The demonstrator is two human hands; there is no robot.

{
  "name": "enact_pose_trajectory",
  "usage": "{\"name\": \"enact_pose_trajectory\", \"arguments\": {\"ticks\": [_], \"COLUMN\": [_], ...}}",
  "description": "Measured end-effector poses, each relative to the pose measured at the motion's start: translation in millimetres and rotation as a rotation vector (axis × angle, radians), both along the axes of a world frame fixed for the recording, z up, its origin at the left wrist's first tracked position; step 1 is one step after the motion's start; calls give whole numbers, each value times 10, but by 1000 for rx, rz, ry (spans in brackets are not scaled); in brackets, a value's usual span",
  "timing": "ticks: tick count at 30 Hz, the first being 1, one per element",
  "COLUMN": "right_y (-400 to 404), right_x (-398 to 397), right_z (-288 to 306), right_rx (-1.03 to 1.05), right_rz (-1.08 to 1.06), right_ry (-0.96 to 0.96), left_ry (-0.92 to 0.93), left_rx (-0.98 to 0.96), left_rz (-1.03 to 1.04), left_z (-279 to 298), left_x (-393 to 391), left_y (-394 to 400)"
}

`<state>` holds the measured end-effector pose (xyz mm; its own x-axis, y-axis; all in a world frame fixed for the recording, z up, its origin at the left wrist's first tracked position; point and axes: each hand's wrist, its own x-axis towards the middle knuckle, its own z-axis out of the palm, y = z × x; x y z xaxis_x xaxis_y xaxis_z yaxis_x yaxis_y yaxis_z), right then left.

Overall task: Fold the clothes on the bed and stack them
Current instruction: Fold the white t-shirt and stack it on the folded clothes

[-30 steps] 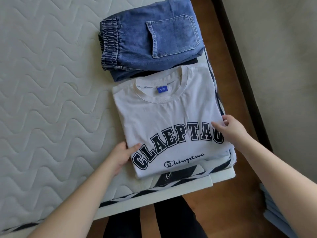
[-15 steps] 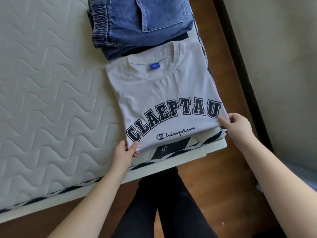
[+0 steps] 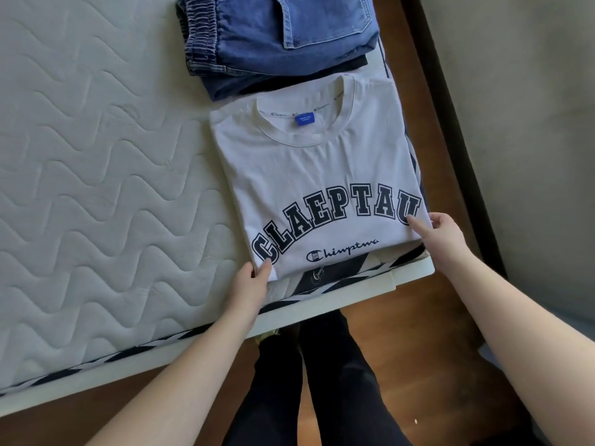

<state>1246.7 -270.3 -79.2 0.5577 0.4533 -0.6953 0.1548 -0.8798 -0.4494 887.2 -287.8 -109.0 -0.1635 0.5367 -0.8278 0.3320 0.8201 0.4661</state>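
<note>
I see the bed with its quilted mattress filling the left part of the view, and there a wide bare area of mattress lies open, from the left border up to the clothes. The near edge of the bed, with a dark striped band along it, runs slanted from lower left to the corner at the right, and the folded clothes sit close to this corner. Beyond the corner I see the wooden floor and then a grey wall, so on the right side the room is narrow. The white T-shirt lies folded flat, print up, with its collar pointing away from me, on top of another folded garment with dark print that shows just under its near edge. Its right edge comes almost to the side of the bed. Behind the collar a stack of folded jeans lies just beside it, partly cut by the top border. My left hand pinches the near left corner of the T-shirt, thumb on top. My right hand grips the near right corner, thumb on the print and the fingers going under the fabric. Both arms reach over the bed edge, and my dark trouser legs stand on the floor between them.
</note>
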Motion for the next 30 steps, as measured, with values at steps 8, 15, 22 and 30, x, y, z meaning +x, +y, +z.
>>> {"name": "enact_pose_trajectory", "arguments": {"ticks": [8,15,22,30], "right_y": [40,-84,-48,-308], "right_x": [2,61,142,-112], "right_z": [-79,-60,-56,-170], "right_rx": [-101,86,122,-13], "right_rz": [138,5,-20,272], "right_ry": [-76,174,217,-149], "left_ry": [-149,-188,-129,119], "left_rx": [2,-93,-1,21], "left_rz": [122,-1,-4,-87], "left_z": [10,129,118,-27], "left_x": [-1,-86,-123,-224], "left_y": [-15,140,125,-42]}}
